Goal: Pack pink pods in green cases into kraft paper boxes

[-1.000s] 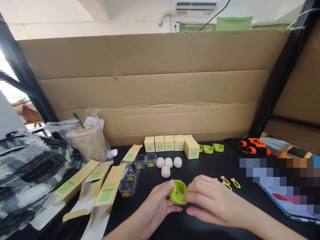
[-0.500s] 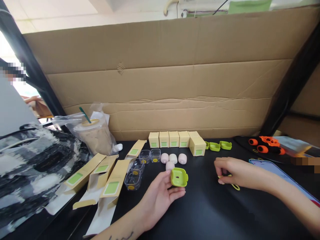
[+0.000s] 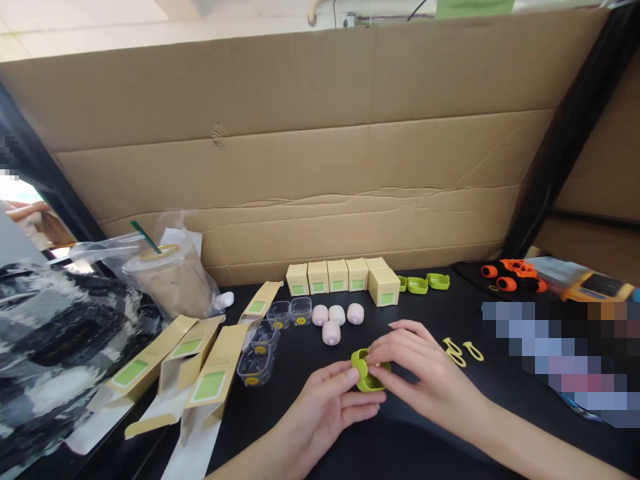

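Observation:
Over the black table, my left hand (image 3: 327,407) grips a small green tray-like case (image 3: 367,383) by its side, thumb in front and fingers underneath. My right hand (image 3: 425,373) has its thumb and index finger pinched together inside the case's opening. Whatever lies between those fingertips is too hidden to make out. To the right of my right hand, several yellow loop straps (image 3: 473,351) rest on the table. Beyond my hands are several small rounded pieces (image 3: 331,333), pale pink and white. Farther back lie more green cases (image 3: 417,285).
Clear plastic cups (image 3: 256,365) with yellow stickers and opened cartons (image 3: 215,373) lie left. Small yellow boxes (image 3: 337,277) line the cardboard wall (image 3: 300,167). A bagged drink (image 3: 167,280) stands at the back left; an orange toy car (image 3: 517,273) sits at the back right.
My right hand has moved left from the yellow straps to the green case, its fingers now inside. The case has been tilted in my left hand. The whole view has shifted slightly.

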